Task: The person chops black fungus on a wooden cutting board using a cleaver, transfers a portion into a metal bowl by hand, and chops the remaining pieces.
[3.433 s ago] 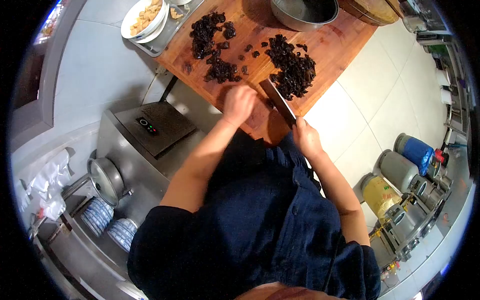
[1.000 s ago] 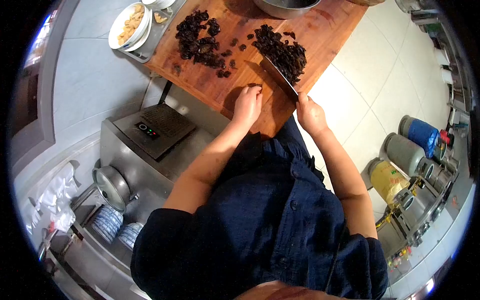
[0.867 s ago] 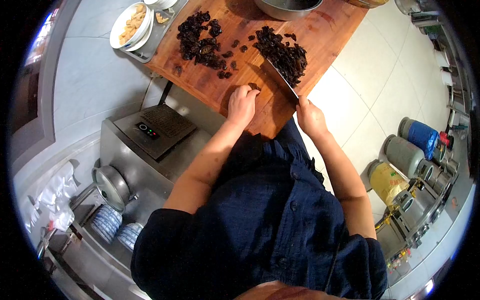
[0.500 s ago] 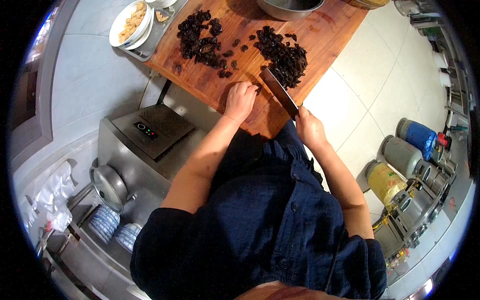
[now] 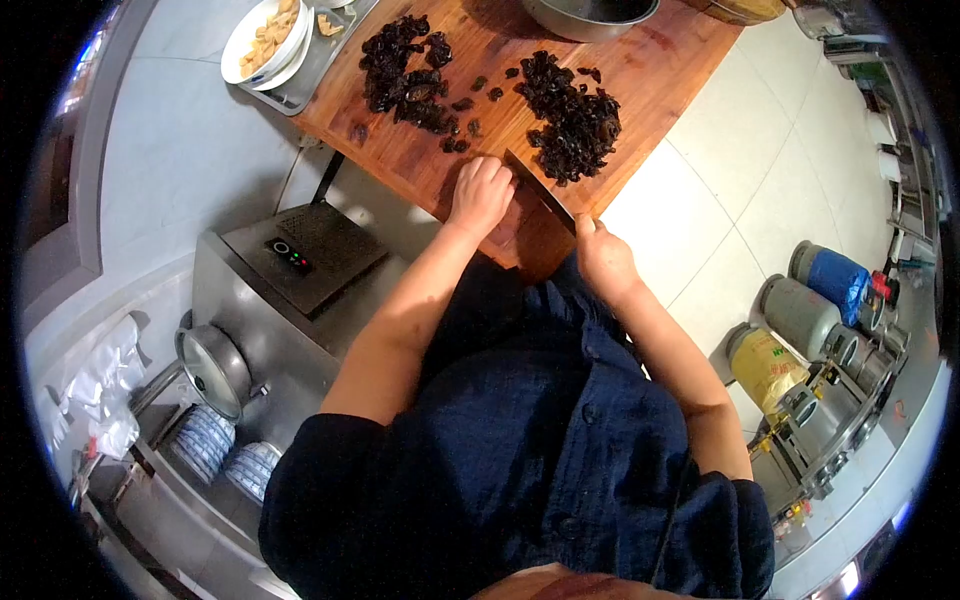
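Observation:
My right hand is wrapped round the handle of a cleaver. The blade stands nearly on edge over the wooden cutting board, beside the fingertips of my left hand. The left fingers are curled and pressed down at the board's near side, on a dark piece of wood ear mushroom mostly hidden under them. Just beyond the blade lies a heap of cut black wood ear mushroom. A looser pile of larger mushroom pieces spreads to the left, with several scattered bits between.
A metal bowl stands at the board's far side. On the left, a metal tray holds white bowls with tan chunks. A steel cabinet is below left; gas cylinders stand on the floor at right.
The cleaver has shifted left, closer to my left fingertips, and its blade has turned more upright. My right hand moved left with it; the left hand stays nearly in place.

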Demonstrator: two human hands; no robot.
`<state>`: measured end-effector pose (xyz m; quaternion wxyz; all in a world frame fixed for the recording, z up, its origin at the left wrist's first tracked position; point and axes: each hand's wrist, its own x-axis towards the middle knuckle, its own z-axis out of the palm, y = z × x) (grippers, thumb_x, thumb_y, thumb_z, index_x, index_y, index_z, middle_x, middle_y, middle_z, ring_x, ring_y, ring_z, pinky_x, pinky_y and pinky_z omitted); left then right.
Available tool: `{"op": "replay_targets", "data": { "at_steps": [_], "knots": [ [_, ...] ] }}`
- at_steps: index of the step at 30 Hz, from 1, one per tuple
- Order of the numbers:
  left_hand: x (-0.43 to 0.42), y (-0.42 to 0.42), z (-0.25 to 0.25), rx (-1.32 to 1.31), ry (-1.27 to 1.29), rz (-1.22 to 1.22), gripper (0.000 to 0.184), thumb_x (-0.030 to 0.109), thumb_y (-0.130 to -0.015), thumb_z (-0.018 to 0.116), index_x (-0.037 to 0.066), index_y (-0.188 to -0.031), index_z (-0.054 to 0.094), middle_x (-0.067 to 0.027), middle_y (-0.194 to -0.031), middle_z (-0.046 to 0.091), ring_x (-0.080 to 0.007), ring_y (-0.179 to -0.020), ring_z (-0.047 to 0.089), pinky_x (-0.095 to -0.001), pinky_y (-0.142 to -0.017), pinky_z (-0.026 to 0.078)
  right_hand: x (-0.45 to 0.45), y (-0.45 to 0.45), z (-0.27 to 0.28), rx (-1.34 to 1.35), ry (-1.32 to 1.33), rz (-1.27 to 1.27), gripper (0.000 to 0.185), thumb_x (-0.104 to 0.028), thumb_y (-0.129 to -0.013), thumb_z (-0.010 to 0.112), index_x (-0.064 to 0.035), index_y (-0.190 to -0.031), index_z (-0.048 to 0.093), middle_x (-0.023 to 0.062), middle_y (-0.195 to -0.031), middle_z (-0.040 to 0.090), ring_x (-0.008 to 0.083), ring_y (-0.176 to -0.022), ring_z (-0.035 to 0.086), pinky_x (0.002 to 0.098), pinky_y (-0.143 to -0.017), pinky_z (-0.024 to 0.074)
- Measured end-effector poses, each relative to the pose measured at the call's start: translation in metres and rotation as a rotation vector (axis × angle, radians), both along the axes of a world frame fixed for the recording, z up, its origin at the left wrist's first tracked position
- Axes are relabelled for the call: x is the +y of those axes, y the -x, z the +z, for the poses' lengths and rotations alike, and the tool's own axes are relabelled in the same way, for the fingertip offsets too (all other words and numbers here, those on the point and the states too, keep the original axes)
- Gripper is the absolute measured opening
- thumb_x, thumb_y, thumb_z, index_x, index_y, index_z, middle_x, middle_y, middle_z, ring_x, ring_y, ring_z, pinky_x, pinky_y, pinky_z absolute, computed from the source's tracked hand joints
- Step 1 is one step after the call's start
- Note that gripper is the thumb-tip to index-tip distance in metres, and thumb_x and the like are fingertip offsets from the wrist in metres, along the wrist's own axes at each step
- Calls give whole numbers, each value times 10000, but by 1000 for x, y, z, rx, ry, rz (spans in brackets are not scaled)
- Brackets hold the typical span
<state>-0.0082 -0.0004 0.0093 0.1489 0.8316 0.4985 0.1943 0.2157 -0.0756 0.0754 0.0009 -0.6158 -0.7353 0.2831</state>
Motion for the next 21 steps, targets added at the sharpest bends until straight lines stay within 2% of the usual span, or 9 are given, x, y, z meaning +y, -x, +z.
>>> {"op": "replay_targets", "data": {
  "at_steps": [8, 11, 14, 17, 21],
  "knots": [
    [-5, 3, -6, -98, -117, 19, 161, 136, -799, 682, 65, -941, 648, -66, -982, 593, -268, -958, 558, -395, -820, 461, -3, 0, -11, 92, -30, -115, 176, -99, -900, 512, 7, -1029, 455, 263, -807, 625, 427, -702, 637, 494, -610, 525],
    [-2, 3, -5, -80, -107, 20, 159, 129, -785, 686, 64, -922, 642, -75, -965, 579, -278, -954, 553, -400, -817, 461, -4, -4, 5, 86, -55, -78, 174, -83, -883, 507, 2, -1025, 454, 257, -825, 624, 419, -693, 642, 485, -602, 532],
    [-3, 7, 1, 69, 3, 8, 162, 123, -766, 691, 63, -905, 634, -83, -942, 561, -287, -948, 547, -406, -814, 461, -9, -5, 11, 19, -31, -7, 179, -52, -856, 489, -4, -1024, 451, 255, -864, 621, 400, -680, 656, 465, -585, 545],
    [-4, 8, -2, -30, -21, 10, 175, 105, -747, 695, 27, -886, 624, -116, -974, 558, -327, -964, 536, -426, -844, 453, -10, 2, 3, 31, -39, 13, 171, -49, -858, 479, -5, -1020, 448, 254, -850, 619, 402, -670, 654, 475, -571, 540],
    [-5, 8, -2, -130, 23, 19, 158, 113, -789, 689, 26, -906, 627, -132, -964, 568, -329, -957, 543, -428, -849, 452, -3, 12, -20, 107, -21, -89, 144, -79, -887, 502, -12, -997, 440, 262, -772, 618, 441, -670, 629, 505, -589, 518]
  ]
}}
